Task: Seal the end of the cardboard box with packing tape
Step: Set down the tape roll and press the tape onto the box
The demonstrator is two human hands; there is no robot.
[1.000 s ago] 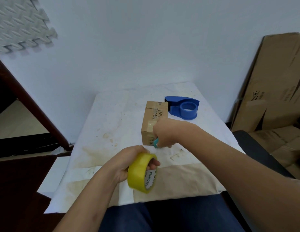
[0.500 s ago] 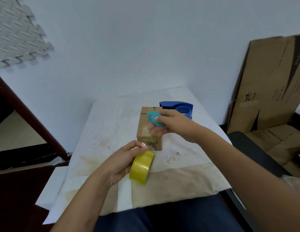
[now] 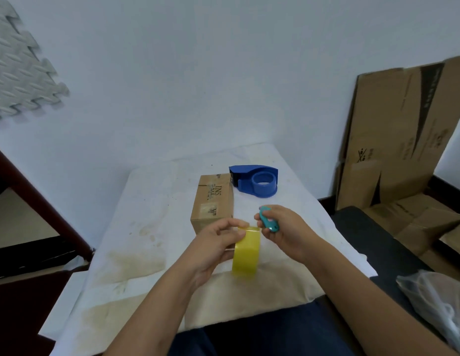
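Head view: left hand [image 3: 213, 249] holds tape roll [image 3: 246, 253] (yellow).

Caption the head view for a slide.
Left hand holds yellow tape roll, right hand a teal cutter, before brown cardboard box.

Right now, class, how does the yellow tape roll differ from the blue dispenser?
The tape roll is yellow and translucent; the dispenser is solid blue. The roll is held in the left hand, off the table; the dispenser lies on the table behind the box, untouched. The roll carries tape; the dispenser's hub looks empty. Both are ring-shaped.
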